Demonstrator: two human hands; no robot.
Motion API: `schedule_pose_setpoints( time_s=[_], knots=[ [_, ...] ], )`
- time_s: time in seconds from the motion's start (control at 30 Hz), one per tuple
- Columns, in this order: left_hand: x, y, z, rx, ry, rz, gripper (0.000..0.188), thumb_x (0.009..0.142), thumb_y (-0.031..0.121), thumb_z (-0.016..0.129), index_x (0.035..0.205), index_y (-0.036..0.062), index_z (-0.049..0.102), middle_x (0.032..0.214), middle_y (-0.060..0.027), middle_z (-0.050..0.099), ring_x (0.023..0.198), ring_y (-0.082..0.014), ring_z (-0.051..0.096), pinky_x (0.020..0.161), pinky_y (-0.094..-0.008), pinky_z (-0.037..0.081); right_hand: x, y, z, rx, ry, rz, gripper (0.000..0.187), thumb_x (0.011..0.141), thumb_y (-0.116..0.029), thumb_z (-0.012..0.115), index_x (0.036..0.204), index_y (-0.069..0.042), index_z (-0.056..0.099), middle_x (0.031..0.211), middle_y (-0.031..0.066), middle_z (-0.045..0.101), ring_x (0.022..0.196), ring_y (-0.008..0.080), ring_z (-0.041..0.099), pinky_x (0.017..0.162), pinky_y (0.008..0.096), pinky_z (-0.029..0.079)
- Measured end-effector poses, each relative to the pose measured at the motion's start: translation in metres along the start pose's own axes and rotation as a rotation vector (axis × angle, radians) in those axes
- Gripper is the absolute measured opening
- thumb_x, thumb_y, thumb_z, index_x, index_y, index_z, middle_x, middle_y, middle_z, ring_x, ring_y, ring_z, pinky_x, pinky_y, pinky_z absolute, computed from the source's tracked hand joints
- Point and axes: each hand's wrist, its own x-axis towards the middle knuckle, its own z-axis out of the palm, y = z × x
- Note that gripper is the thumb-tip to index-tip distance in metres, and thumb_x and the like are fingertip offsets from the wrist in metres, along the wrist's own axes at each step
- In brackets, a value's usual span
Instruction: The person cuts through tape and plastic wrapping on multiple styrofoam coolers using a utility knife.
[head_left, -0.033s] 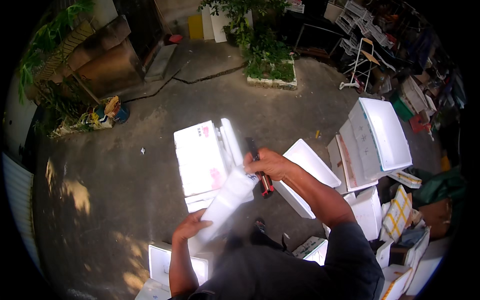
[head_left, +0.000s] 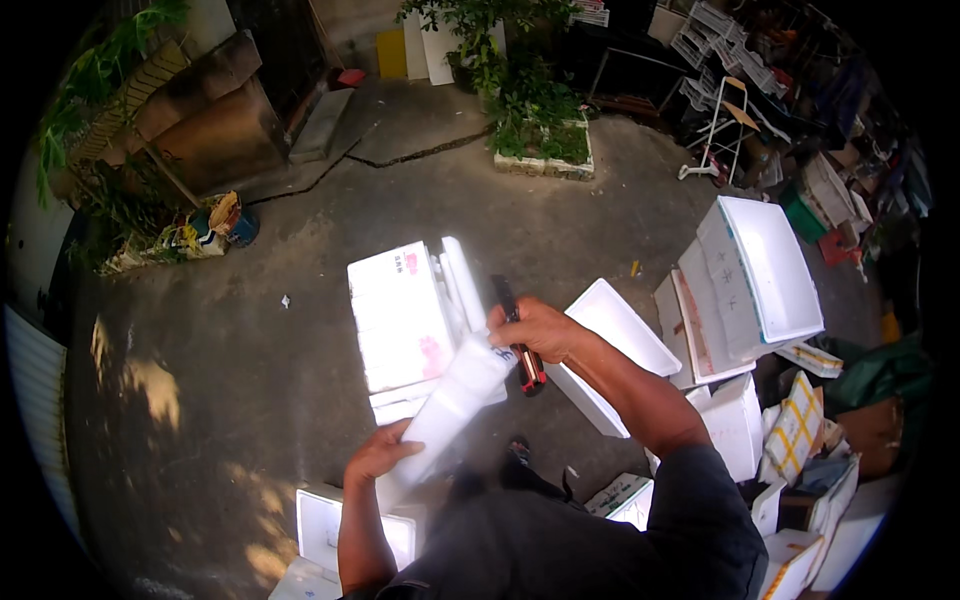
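Observation:
My left hand (head_left: 380,453) grips the near end of a long white foam piece (head_left: 455,395), thumb on top. At its far end, the fingers of my right hand (head_left: 535,328) press on the foam and also hold a black-and-red utility knife (head_left: 529,370). The knife slants past the foam's right side; whether its blade is out I cannot make out. Just beyond the piece, white foam slabs lie in a stack (head_left: 395,325) on the ground, the top one with pink and dark marks. More narrow foam strips (head_left: 462,283) lie along the stack's right side.
An open white foam box (head_left: 620,345) stands right of my right hand, with stacked foam boxes (head_left: 760,270) beyond it. Another open box (head_left: 320,525) is by my left forearm. Foam pieces and clutter line the right side. A planter (head_left: 545,165) stands at the back.

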Motion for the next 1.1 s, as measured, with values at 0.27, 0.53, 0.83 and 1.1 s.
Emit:
schedule_pose_setpoints(
  time_s=[0.27, 0.53, 0.83, 1.1],
  knots=[
    [0.006, -0.026, -0.006, -0.091, 0.087, 0.029, 0.044, 0.086, 0.014, 0.06, 0.127, -0.0003, 0.052, 0.112, -0.0055, 0.062, 0.1, -0.0138, 0.057, 0.089, -0.0285, 0.044, -0.01, -0.002, 0.032, -0.024, 0.398, -0.238, 0.01, 0.084, -0.008, 0.063, 0.079, -0.005, 0.055, 0.069, -0.0018, 0.053, 0.06, 0.0064, 0.05, 0.054, 0.0236, 0.042],
    [0.032, -0.034, -0.017, -0.251, 0.113, 0.052, 0.044, 0.086, 0.016, 0.06, 0.127, -0.0007, 0.053, 0.112, -0.0057, 0.063, 0.1, -0.0149, 0.058, 0.091, -0.0294, 0.043, -0.017, 0.037, 0.031, 0.43, 0.44, -0.331, 0.008, 0.088, 0.002, 0.052, 0.092, -0.004, 0.053, 0.079, 0.0062, 0.056, 0.062, 0.014, 0.053, 0.077, 0.0391, 0.054],
    [0.074, -0.036, -0.011, -0.361, 0.086, 0.119, 0.041, 0.093, 0.017, 0.054, 0.13, -0.001, 0.049, 0.116, -0.0074, 0.062, 0.105, -0.0159, 0.057, 0.094, -0.0307, 0.043, -0.039, 0.057, 0.039, 0.517, 0.49, -0.35, 0.004, 0.089, -0.002, 0.053, 0.092, -0.005, 0.053, 0.076, 0.0037, 0.05, 0.061, 0.0162, 0.053, 0.078, 0.0432, 0.052],
    [0.074, -0.06, -0.061, -0.635, 0.414, 0.324, 0.043, 0.094, 0.036, 0.055, 0.123, 0.0041, 0.052, 0.105, -0.0072, 0.063, 0.093, -0.0184, 0.061, 0.082, -0.0366, 0.053, -0.08, 0.053, -0.02, 0.774, 0.651, -0.644, 0.008, 0.089, -0.009, 0.059, 0.093, -0.011, 0.053, 0.075, 0.004, 0.056, 0.057, 0.0176, 0.053, 0.06, 0.0317, 0.046]
  ],
)
